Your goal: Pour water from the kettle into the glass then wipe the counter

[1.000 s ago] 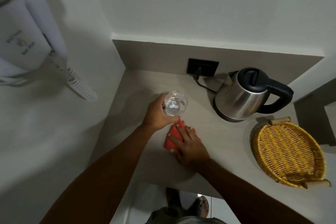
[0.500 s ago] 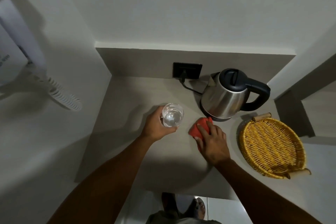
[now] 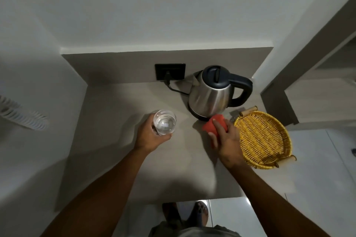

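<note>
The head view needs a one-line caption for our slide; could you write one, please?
Left hand holds a glass of water while right hand presses a red cloth on the counter beside the kettle.

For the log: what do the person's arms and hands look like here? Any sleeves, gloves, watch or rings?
Both forearms are bare as far as the frame shows, with no sleeves in view. The left hand and right hand are ungloved. No watch, bracelet or ring shows on either wrist or on the fingers in view. No markings or cables on them.
</note>
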{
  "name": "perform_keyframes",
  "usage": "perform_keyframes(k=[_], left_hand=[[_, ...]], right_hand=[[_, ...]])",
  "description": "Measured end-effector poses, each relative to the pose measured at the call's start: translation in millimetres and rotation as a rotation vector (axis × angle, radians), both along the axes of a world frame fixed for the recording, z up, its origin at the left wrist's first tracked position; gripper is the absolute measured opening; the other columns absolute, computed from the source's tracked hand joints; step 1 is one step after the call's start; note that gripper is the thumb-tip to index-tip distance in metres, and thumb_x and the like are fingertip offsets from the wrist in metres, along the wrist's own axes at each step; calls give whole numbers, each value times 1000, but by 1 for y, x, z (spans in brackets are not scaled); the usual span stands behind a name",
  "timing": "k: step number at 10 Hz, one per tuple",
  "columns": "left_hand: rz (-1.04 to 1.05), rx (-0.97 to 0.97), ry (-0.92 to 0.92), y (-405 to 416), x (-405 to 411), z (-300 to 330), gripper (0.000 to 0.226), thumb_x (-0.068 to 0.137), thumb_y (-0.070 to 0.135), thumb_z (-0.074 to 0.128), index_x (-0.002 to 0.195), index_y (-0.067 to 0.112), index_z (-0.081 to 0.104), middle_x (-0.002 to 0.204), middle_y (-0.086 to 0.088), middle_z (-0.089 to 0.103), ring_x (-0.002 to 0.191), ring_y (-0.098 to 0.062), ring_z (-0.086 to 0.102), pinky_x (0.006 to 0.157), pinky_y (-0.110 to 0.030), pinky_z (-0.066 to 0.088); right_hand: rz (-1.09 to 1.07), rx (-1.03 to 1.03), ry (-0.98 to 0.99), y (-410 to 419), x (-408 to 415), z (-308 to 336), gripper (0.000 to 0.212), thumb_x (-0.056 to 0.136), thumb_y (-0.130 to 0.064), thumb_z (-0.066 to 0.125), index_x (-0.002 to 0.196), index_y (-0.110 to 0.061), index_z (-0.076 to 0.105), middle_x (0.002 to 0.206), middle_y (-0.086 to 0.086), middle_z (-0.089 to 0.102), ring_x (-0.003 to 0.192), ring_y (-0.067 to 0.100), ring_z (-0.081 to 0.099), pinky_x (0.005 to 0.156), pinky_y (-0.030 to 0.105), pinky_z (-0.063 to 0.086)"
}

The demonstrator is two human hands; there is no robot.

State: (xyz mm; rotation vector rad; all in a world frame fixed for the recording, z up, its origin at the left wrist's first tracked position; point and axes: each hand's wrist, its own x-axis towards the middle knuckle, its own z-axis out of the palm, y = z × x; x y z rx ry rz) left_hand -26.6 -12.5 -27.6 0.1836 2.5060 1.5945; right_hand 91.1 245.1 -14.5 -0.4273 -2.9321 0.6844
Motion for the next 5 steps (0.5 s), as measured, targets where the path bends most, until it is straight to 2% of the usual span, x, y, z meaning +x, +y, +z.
perform_keyframes(k=[1, 2, 3, 4, 5], left_hand=[[-2, 32, -16, 1, 2, -2, 87, 50, 36, 92, 130, 28, 58, 123, 1, 71, 114, -18, 70, 98, -47, 58], [-1, 37, -9, 2, 4, -3, 84, 51, 40, 93, 127, 39, 58, 121, 10, 72, 111, -9, 70, 96, -36, 59], [15, 14, -22, 1, 6, -7, 84, 52, 37, 93, 128, 39, 58, 120, 12, 72, 110, -5, 70, 95, -30, 58], [13, 42, -43, 0, 7, -12, 84, 60, 18, 97, 134, 33, 59, 122, 9, 72, 112, -6, 70, 99, -34, 57], [-4, 52, -59, 5, 10, -15, 80, 64, 16, 96, 133, 31, 58, 126, 6, 71, 117, -10, 68, 102, -38, 56]], right_hand=[[-161, -27, 77, 29, 15, 6, 52, 99, -49, 45, 145, -24, 43, 147, 20, 36, 129, 40, 36, 102, 55, 40], [-297, -39, 29, 59, 20, 4, 52, 100, -52, 44, 146, -27, 39, 150, 15, 34, 131, 40, 33, 103, 59, 37], [-333, -25, -151, 82, 23, -4, 58, 96, -59, 41, 145, -27, 40, 156, 12, 30, 133, 43, 30, 107, 65, 33], [-318, 17, -276, 89, 20, -8, 58, 97, -61, 38, 146, -29, 38, 160, 11, 25, 139, 45, 25, 111, 67, 21], [-322, 111, -287, 84, 14, -6, 64, 98, -65, 29, 149, -26, 33, 161, 12, 21, 145, 43, 15, 113, 68, 9]])
